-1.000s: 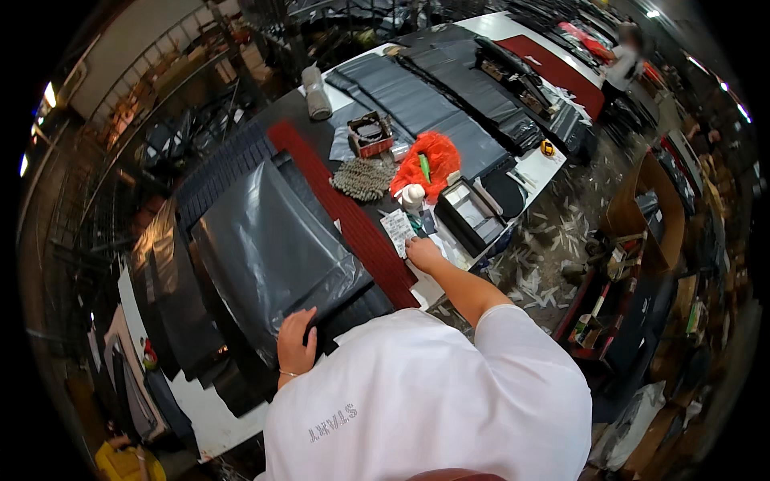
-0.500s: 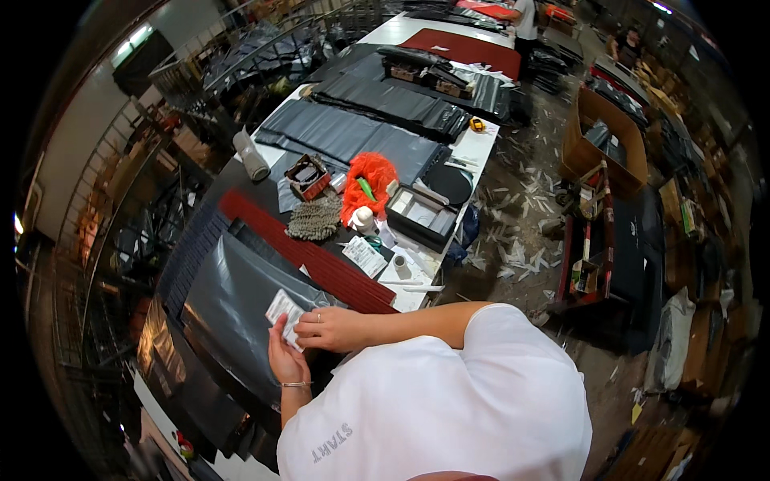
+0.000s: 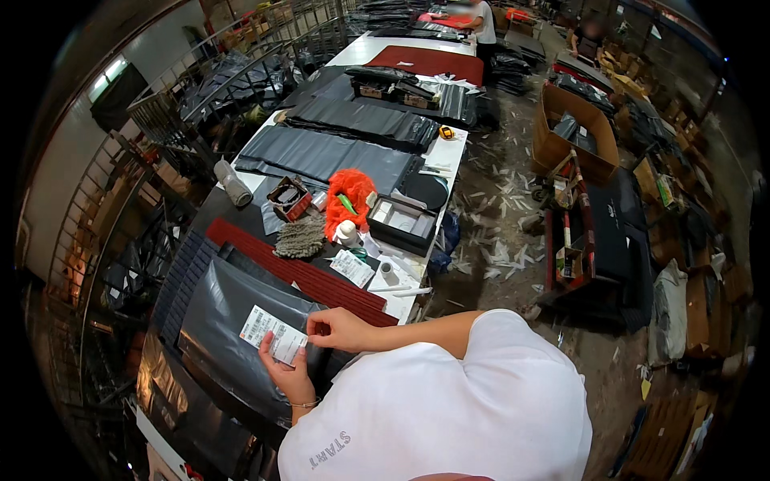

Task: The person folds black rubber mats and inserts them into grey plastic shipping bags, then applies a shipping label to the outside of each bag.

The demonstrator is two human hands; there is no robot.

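A white printed label sheet (image 3: 258, 324), with barcode-like marks, lies flat over a grey glossy plastic-wrapped package (image 3: 216, 321). My left hand (image 3: 290, 380) grips its near edge, thumb and fingers on the paper. Close to the label's right corner is my right hand (image 3: 345, 329), its thumb and fingertips drawn together in a pinch. Whatever those fingertips hold is too small to make out. Beyond the package run dark red ribbed mats (image 3: 321, 276). A further stack of white labels (image 3: 352, 268) rests on the table past them.
Orange mesh (image 3: 347, 196), a black box (image 3: 401, 227), a grey knitted glove (image 3: 299, 240) and a white roll (image 3: 388, 274) crowd the table. Grey packages (image 3: 329, 160) lie farther back. A cardboard carton (image 3: 573, 132) stands right, beside paper scraps on the floor (image 3: 505, 240). Two people are in the distance.
The label sheet has come down and spread flatter over the package. My right hand has drawn from the middle of the label to its right corner. The view has shifted slightly.
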